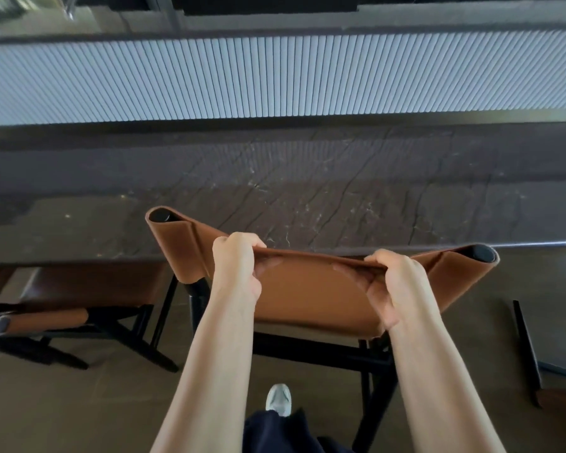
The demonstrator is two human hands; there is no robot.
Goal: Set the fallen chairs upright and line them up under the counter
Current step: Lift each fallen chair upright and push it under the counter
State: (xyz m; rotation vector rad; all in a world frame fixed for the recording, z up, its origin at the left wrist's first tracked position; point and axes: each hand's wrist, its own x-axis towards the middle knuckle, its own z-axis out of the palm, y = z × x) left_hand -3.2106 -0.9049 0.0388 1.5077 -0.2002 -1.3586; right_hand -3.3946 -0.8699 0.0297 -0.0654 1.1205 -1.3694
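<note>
Chair held upright by its brown backrest, right against the edge of the dark counter.
The top rim of the backrest was gripped by 2 hands: the left hand and the right hand were each curled over it, fingers pinching the leather. A neighbouring chair was tucked under the counter at the left, and a dark chair leg was seen tilted at the far right.

The counter edge stands just ahead of the middle chair. The left chair crowds one side; on the right, open floor runs to a dark chair leg.
</note>
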